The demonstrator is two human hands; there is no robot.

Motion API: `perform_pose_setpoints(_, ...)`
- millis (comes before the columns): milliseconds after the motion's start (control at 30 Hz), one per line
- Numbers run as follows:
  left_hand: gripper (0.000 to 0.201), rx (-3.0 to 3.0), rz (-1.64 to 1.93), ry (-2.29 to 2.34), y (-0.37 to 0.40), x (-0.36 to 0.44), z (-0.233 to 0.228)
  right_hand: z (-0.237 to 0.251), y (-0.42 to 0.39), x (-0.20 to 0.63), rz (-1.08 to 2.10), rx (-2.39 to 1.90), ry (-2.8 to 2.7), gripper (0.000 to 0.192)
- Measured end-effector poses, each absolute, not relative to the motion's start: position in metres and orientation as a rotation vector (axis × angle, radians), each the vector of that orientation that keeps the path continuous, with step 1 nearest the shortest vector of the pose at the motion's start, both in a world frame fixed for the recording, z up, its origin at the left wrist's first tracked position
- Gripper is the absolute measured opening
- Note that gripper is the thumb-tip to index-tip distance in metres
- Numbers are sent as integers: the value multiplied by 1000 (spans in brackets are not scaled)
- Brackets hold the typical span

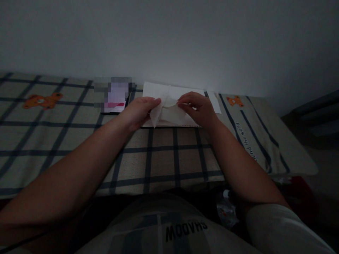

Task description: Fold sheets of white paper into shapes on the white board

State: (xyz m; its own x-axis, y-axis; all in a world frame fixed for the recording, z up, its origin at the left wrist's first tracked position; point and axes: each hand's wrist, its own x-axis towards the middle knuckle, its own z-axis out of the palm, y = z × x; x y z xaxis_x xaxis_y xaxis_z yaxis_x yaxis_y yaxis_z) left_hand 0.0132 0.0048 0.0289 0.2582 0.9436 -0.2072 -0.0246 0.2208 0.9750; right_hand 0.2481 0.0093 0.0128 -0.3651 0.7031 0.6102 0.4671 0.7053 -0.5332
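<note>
Pale shirt front with dark lettering (pixel 186 231), nearest my lens. Left hand (pixel 141 110): thumb pressed to fingers, pinching a thin, whitish, translucent sheet (pixel 158 113) by its left side. Right hand (pixel 199 107): fingertips drawn together on its right edge. Sheet sits between both, over flat white papers (pixel 156 90) on a cream-and-navy checked cloth (pixel 161 158). I judge it light, limp, easily creased or torn; I'd pinch opposite edges gently. Black-edged phone with lit screen (pixel 116 95) lies left.
</note>
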Motion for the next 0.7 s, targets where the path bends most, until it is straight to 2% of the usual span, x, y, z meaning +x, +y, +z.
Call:
perform_pose_setpoints(167,15,1210,954,1135,7,13,21,13,11,251,323,-853,-2081,19)
perform_pose_setpoints(300,23,1530,1000,1302,4,12,20,15,11,250,320,-903,-2088,18)
perform_pose_setpoints(400,22,1732,985,1375,0,12,23,17,8,246,348,-946,-2070,18)
perform_pose_setpoints(700,22,1916,967,1375,-8,16,26,23,2,242,427,-1055,-2019,27)
